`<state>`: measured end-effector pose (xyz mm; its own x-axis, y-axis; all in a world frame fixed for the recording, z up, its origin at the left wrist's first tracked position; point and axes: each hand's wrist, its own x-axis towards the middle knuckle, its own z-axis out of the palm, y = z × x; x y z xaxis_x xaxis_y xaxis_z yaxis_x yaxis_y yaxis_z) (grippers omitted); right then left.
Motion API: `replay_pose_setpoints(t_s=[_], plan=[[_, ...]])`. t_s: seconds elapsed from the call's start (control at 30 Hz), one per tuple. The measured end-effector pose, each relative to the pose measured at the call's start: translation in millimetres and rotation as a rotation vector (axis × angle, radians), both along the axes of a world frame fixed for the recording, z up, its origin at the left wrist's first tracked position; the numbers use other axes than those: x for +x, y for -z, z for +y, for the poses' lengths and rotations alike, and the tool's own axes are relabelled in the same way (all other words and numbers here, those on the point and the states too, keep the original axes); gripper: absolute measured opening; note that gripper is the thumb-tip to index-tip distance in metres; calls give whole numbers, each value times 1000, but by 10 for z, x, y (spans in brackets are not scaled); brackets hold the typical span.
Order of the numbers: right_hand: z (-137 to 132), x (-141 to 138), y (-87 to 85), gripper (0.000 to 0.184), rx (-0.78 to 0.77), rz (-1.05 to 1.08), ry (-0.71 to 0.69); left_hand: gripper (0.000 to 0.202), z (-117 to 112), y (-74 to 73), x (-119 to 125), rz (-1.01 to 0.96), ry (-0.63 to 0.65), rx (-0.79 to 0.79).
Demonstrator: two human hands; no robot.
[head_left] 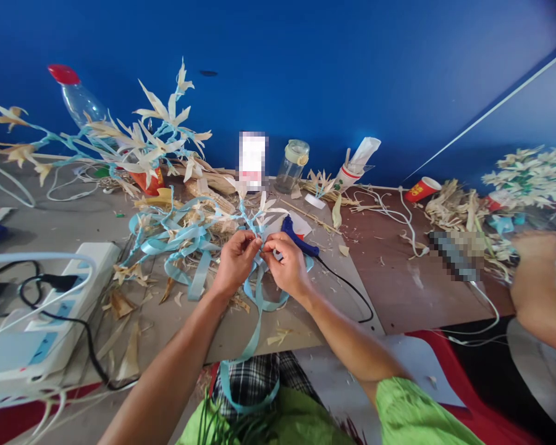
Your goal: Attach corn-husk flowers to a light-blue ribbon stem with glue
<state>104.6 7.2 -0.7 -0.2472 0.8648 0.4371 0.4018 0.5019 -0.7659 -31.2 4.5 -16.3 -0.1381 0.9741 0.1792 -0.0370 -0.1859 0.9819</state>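
Above the table's front part, my left hand [238, 256] pinches a thin flower stem with the fingertips closed. My right hand [285, 259] is closed in a pinch at the same spot, on the light blue ribbon [258, 321] around the stem. The ribbon's loose length drops over the table edge onto my lap. Pale husk petals of the flower branch [265, 209] stick up beyond my fingers. Just right of my right hand lies a blue glue gun [308, 248] with a black cord. To the left, more blue-wrapped stems and ribbon [199, 275] lie in a tangle.
A white power strip [90, 269] with plugs and cables occupies the left. Husk flowers [155, 148] stand in a red cup [148, 180]. Behind are a phone [252, 157], a glass jar [291, 167] and husk scraps. Another person's arm [540, 284] is at the right.
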Motion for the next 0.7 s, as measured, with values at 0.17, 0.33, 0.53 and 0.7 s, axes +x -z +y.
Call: replay_pose_setpoints(t_s=[0.17, 0.33, 0.53, 0.7], plan=[[-79, -56, 15, 12, 99, -86, 67, 17, -33, 25, 51, 127, -85, -1], [-104, -81, 47, 11, 66, -75, 99, 24, -32, -21, 89, -28, -66, -56], [-33, -44, 47, 3, -127, 137, 176, 29, -5, 22, 70, -343, 176, -125], [42, -5, 24, 14, -340, 347, 124, 32, 27, 119, 59, -316, 205, -248]])
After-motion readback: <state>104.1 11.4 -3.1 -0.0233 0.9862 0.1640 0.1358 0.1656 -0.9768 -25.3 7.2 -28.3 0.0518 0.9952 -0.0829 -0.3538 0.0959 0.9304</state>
